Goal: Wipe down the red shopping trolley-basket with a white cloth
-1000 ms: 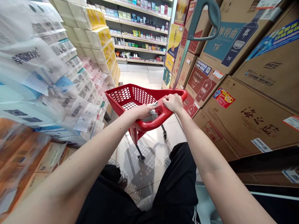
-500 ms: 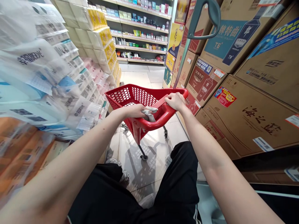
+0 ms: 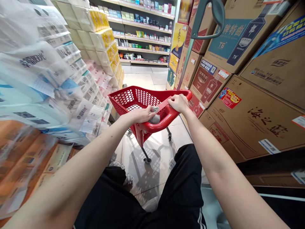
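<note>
A red plastic shopping cart (image 3: 138,97) stands on the tiled aisle floor in front of me, its basket bare. My right hand (image 3: 178,103) is wrapped round the right end of the cart's red handle (image 3: 164,119). My left hand (image 3: 141,114) rests on the left part of the handle, fingers closed on a crumpled grey cloth (image 3: 155,118) that it presses against the bar.
Wrapped tissue packs (image 3: 43,76) are stacked high on the left. Brown cardboard cartons (image 3: 252,105) pile up on the right, with a grey-green trolley handle (image 3: 212,22) leaning on them. Product shelves (image 3: 143,35) close the aisle's far end; tiled floor (image 3: 143,78) runs between.
My left hand has bunched the grey cloth tighter and moved it slightly along the handle. The cart shifted a little; my right hand kept its grip.
</note>
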Demonstrator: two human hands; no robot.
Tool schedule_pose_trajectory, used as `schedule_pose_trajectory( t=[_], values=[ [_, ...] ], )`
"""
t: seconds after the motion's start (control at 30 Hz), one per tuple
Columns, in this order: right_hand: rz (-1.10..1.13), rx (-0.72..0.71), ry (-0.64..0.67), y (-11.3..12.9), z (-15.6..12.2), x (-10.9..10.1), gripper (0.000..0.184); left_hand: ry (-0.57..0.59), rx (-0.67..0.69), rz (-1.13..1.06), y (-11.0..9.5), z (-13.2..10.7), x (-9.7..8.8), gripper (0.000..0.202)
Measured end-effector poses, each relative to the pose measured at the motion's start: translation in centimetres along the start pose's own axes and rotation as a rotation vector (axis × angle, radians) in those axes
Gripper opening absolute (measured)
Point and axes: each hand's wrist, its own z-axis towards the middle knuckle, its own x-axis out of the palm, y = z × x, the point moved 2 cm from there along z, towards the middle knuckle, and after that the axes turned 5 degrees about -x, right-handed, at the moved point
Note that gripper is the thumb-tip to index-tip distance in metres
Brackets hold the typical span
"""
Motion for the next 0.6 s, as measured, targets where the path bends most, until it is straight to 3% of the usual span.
schedule_pose_trajectory(
  t=[0.17, 0.23, 0.43, 0.6],
  values=[
    [0.009, 0.003, 0.007, 0.0, 0.0, -0.1, 0.035, 0.010, -0.081, -0.054, 0.4, 0.8, 0.2, 0.102],
    [0.010, 0.005, 0.008, 0.0, 0.0, 0.0, 0.036, 0.029, -0.090, -0.019, 0.2, 1.3, 0.0, 0.104],
    [0.004, 0.024, 0.008, 0.1, 0.1, 0.1, 0.035, 0.108, -0.083, 0.185, -1.6, 1.9, -0.9, 0.053],
    [0.002, 0.018, 0.001, 0.0, 0.2, 0.2, 0.034, -0.001, -0.023, 0.180, -0.9, 2.1, -0.9, 0.059]
  ],
)
